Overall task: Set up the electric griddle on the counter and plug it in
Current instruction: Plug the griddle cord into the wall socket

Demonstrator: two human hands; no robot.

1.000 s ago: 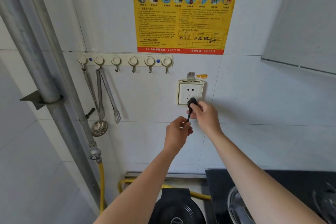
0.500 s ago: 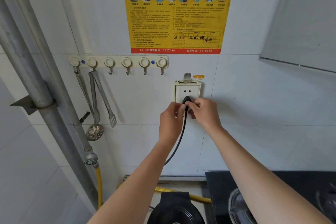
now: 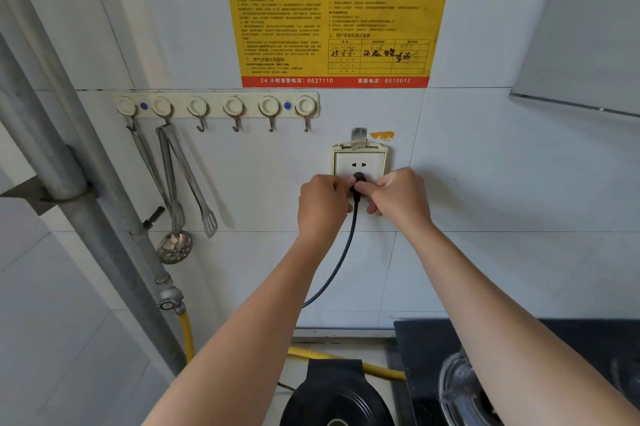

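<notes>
A black plug [image 3: 358, 180] sits against the lower part of the cream wall socket [image 3: 360, 158]. My left hand [image 3: 322, 206] and my right hand [image 3: 398, 197] pinch the plug from either side. Its black cord [image 3: 341, 256] hangs down and passes behind my left forearm. The black round electric griddle [image 3: 334, 394] stands on the counter at the bottom edge, partly cut off.
A hook rail [image 3: 216, 106] on the tiled wall carries tongs [image 3: 188, 180] and a slotted ladle [image 3: 175, 245]. Grey pipes [image 3: 65, 162] run down the left, ending in a yellow hose [image 3: 187, 335]. A black gas hob [image 3: 426, 349] with a glass lid [image 3: 460, 391] lies at lower right.
Both hands rose with the plug to the socket's lower holes. My left hand shifted from the cord up to the plug. The view moved closer to the wall.
</notes>
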